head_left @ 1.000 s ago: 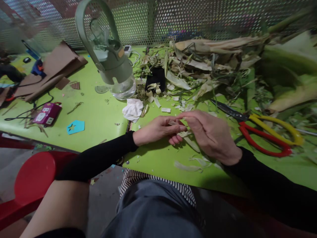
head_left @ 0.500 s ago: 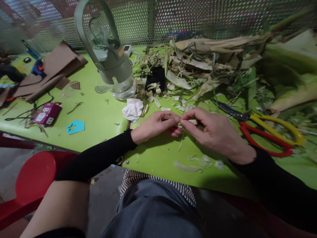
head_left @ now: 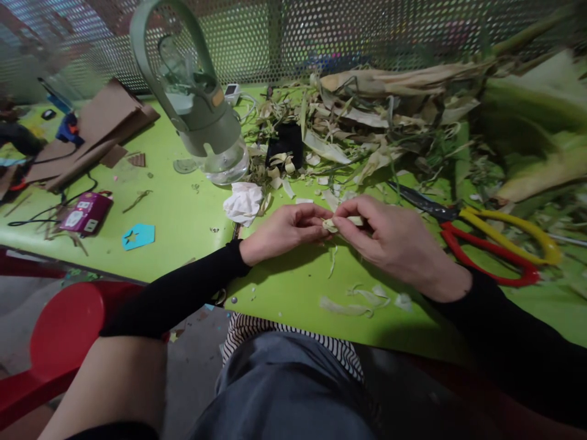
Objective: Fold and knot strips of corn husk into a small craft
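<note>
- Right now the left hand (head_left: 284, 229) and the right hand (head_left: 394, 241) meet over the green table (head_left: 183, 208), fingertips almost touching
- Each hand pinches one end of a small pale husk strip (head_left: 343, 222) between thumb and fingers; the strip sits between the hands, just above the table top
- Curled husk scraps (head_left: 348, 302) lie on the table near the right wrist
- Red-and-yellow scissors (head_left: 495, 250) lie just beside the right hand, on its outer side
- A crumpled tissue (head_left: 243, 201) rests near the left hand
- Behind the hands a heap of husks (head_left: 380, 122) is spread, and a green fan (head_left: 197, 104) stands to its left
</note>
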Tool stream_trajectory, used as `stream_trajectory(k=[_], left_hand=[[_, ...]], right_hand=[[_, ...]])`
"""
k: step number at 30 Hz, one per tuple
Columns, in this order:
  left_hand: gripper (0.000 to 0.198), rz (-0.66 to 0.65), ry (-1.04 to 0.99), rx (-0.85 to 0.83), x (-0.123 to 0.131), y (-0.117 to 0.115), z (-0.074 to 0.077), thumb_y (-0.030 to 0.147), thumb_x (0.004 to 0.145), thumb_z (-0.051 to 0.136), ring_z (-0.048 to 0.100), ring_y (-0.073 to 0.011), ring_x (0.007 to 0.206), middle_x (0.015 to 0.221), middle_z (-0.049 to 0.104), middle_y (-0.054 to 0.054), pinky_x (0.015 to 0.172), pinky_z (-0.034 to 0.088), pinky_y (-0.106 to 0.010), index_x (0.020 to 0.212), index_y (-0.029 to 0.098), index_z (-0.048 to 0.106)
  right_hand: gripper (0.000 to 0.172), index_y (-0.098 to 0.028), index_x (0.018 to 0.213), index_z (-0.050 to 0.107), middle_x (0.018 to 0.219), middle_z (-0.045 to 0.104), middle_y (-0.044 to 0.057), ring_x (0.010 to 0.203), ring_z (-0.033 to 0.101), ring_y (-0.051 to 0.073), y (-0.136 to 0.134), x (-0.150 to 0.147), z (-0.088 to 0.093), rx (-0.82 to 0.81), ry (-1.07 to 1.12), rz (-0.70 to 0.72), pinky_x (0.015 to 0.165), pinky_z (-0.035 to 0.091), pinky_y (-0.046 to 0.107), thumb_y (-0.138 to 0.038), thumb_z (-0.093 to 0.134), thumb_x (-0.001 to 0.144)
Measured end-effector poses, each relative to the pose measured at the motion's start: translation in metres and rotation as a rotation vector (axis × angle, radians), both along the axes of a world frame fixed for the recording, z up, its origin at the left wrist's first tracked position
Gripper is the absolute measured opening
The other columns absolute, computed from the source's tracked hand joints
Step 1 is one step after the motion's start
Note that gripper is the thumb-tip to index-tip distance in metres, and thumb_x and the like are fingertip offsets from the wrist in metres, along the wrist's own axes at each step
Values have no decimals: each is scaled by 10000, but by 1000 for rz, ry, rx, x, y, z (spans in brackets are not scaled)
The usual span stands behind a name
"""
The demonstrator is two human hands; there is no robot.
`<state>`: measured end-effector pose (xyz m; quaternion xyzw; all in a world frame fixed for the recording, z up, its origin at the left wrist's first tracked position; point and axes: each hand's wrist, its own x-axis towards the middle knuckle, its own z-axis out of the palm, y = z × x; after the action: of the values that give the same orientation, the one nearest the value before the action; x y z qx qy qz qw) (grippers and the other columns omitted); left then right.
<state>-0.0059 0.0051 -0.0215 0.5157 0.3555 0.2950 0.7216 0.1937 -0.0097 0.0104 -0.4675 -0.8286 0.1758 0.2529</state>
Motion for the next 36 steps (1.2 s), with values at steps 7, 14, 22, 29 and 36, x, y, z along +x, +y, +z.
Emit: stream_trajectory(k=[7,14,22,29,36], left_hand=[[222,-51,-29,-48,-1,2,2,200,892,724,677,-128,878,933,715,-51,903,534,-337,1088,100,696],[196,-76,11,16,-1,2,1,223,906,708,668,-111,830,919,713,-50,849,537,-301,1056,98,691],[105,-50,-34,27,-1,2,3,169,918,685,660,-93,824,896,700,-38,849,531,-268,996,102,664],[186,-32,-100,-33,0,1,5,255,884,745,665,-118,838,879,695,-32,878,526,-321,937,107,645],[261,22,-76,35,2,0,2,317,850,777,653,-109,802,842,675,-12,850,522,-309,929,128,617]], right_hand=[[175,-214,906,602,821,700,73,690,607,206,5,6,0,39,-88,124,622,393,332,-304,471,980],[189,-237,886,614,817,699,79,715,617,228,7,9,1,-32,-77,191,645,417,350,-322,473,978],[196,-236,893,649,888,706,89,814,647,250,12,12,6,-80,25,196,735,475,386,-322,489,966],[112,-232,904,660,861,703,58,724,626,210,6,6,6,-95,152,35,653,467,350,-305,578,926],[86,-229,876,647,824,713,43,657,598,180,7,9,10,-151,91,35,598,412,319,-280,590,914]])
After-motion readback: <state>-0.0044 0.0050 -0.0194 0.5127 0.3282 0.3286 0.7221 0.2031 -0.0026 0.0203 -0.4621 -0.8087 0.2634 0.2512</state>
